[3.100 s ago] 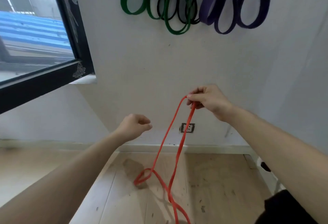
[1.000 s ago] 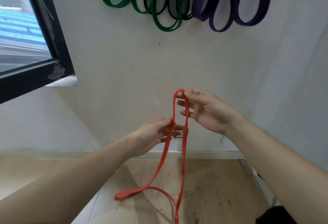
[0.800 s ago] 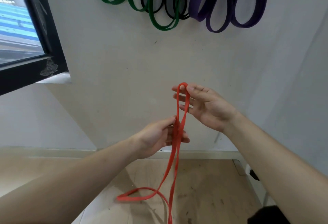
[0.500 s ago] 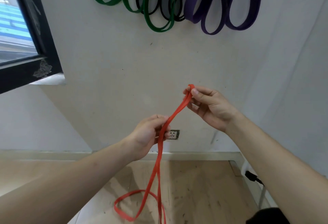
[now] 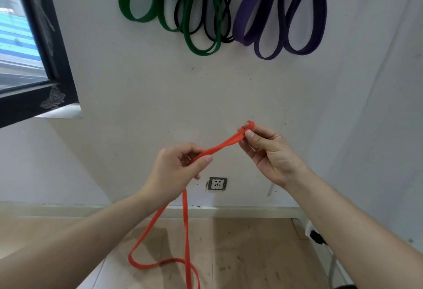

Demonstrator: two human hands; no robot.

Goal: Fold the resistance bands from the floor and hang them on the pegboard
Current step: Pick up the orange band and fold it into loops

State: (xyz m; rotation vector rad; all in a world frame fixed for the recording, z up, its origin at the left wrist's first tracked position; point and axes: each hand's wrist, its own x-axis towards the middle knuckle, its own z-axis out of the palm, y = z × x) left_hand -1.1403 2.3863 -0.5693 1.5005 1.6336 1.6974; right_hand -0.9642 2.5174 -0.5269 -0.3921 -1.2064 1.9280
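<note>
A long red resistance band (image 5: 185,224) runs between both hands in front of the wall. My right hand (image 5: 271,153) pinches its doubled upper end between thumb and fingers. My left hand (image 5: 176,169), lower and to the left, grips both strands. Below it the band hangs in a loose loop down toward the wooden floor, and its lowest part leaves the frame. Green bands (image 5: 190,36), black bands (image 5: 225,36) and purple bands (image 5: 283,36) hang in loops high on the wall; their pegs are out of view.
A black-framed window (image 5: 45,43) stands open at the left. A wall socket (image 5: 217,183) sits low on the white wall, just under my hands. A dark plug and grey cable (image 5: 317,238) lie by the right wall. Wooden floor (image 5: 247,249) spreads below.
My left hand has closed on both strands and slid down-left, away from my right hand. The stretch between the hands has lengthened and the loop has risen from the floor.
</note>
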